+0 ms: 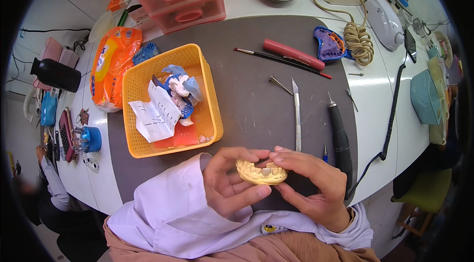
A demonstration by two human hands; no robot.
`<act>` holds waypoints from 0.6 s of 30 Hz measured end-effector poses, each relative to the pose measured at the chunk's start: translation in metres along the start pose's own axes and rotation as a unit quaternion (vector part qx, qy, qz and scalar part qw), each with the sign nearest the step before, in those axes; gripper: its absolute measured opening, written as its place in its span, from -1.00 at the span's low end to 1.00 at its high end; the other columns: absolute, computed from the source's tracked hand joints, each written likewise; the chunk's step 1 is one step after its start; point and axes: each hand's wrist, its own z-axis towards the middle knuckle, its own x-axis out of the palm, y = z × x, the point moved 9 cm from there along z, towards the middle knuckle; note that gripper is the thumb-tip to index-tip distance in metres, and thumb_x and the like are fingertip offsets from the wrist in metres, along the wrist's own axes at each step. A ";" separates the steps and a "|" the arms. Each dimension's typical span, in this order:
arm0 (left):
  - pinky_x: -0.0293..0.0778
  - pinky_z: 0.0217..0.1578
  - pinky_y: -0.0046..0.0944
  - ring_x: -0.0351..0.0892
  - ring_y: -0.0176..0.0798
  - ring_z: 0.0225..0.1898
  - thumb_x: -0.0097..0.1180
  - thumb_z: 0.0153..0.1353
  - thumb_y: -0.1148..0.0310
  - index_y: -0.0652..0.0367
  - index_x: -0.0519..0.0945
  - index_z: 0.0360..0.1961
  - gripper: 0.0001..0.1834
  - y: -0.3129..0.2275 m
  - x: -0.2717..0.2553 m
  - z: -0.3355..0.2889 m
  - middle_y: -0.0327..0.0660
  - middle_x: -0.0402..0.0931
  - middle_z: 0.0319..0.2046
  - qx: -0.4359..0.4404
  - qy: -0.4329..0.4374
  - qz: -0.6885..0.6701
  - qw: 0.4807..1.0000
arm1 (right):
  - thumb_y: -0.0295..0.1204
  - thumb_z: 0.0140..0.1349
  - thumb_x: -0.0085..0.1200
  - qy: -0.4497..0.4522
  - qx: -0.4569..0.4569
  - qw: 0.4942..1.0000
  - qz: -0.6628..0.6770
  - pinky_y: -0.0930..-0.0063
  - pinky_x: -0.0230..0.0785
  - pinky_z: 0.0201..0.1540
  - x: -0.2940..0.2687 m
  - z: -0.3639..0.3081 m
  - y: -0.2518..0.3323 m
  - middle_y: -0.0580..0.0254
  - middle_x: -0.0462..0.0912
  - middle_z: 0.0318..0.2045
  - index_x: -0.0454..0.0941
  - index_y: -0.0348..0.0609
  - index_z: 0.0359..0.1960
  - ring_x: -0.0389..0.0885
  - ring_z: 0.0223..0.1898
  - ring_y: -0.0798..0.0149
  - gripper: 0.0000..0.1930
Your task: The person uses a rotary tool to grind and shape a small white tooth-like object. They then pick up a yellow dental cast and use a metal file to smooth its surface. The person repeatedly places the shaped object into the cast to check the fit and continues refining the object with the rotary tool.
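A yellow dental cast of a row of teeth is held up over the near edge of the grey mat. One front tooth on it is pale grey-white, unlike the yellow ones beside it. My left hand grips the cast from the left, thumb along its lower front. From the other side, my right hand pinches it, fingers at the top and thumb below. A scalpel-like knife lies just beyond the hands. To the right of it lies a black rotary handpiece with a thin bur.
An orange basket with paper and impression material stands left on the grey mat. Beyond lie a red tube, a brush and a blue impression tray. Pink drawers stand behind; a black coiled cord runs right.
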 end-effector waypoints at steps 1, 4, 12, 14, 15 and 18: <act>0.37 0.11 -0.18 0.40 -0.07 0.09 0.18 -0.05 0.67 0.21 0.27 -0.06 -0.48 0.000 0.000 0.000 0.12 0.27 0.08 -0.006 -0.002 0.001 1.000 | -0.69 -0.16 0.23 0.001 0.001 1.000 0.001 0.38 0.47 -0.06 0.000 0.000 0.000 0.12 0.62 -0.20 0.53 -0.28 -0.14 0.59 -0.06 0.06 -0.57; 0.40 0.11 -0.16 0.40 -0.06 0.11 0.16 0.01 0.70 0.22 0.27 -0.03 -0.50 -0.004 0.001 -0.001 0.04 0.22 0.12 0.039 0.026 0.036 0.998 | -0.69 -0.15 0.22 0.002 0.002 1.000 0.000 0.37 0.46 -0.05 0.001 0.000 0.000 0.12 0.62 -0.19 0.53 -0.28 -0.14 0.58 -0.05 0.06 -0.58; 0.38 0.13 -0.19 0.39 -0.10 0.12 0.13 0.05 0.70 0.20 0.34 0.01 -0.52 -0.008 0.004 -0.003 -0.11 0.16 0.14 0.072 0.057 0.072 0.993 | -0.69 -0.15 0.22 0.010 0.001 1.000 -0.014 0.36 0.45 -0.02 0.002 0.002 0.000 0.13 0.62 -0.18 0.52 -0.28 -0.13 0.58 -0.04 0.07 -0.57; 0.38 0.12 -0.18 0.38 -0.11 0.12 0.12 0.06 0.69 0.19 0.35 0.01 -0.54 -0.009 0.005 -0.002 -0.13 0.17 0.12 0.089 0.069 0.090 0.990 | -0.69 -0.15 0.22 0.011 0.002 1.000 -0.014 0.36 0.45 -0.02 0.001 0.002 0.000 0.14 0.62 -0.18 0.52 -0.28 -0.12 0.58 -0.04 0.07 -0.57; 0.38 0.11 -0.18 0.38 -0.11 0.12 0.12 0.07 0.69 0.19 0.36 0.01 -0.54 -0.009 0.005 -0.002 -0.13 0.17 0.11 0.096 0.075 0.098 0.988 | -0.69 -0.15 0.22 0.010 0.003 1.000 -0.014 0.36 0.45 -0.02 0.001 0.002 0.000 0.14 0.62 -0.18 0.52 -0.28 -0.12 0.58 -0.04 0.07 -0.57; 0.39 0.11 -0.17 0.39 -0.11 0.10 0.12 0.07 0.68 0.19 0.38 -0.01 -0.57 -0.010 0.005 -0.002 -0.13 0.19 0.08 0.103 0.079 0.110 0.985 | -0.69 -0.14 0.22 0.012 0.004 1.000 -0.011 0.36 0.45 -0.02 0.002 0.002 0.000 0.13 0.62 -0.17 0.52 -0.28 -0.12 0.58 -0.04 0.08 -0.56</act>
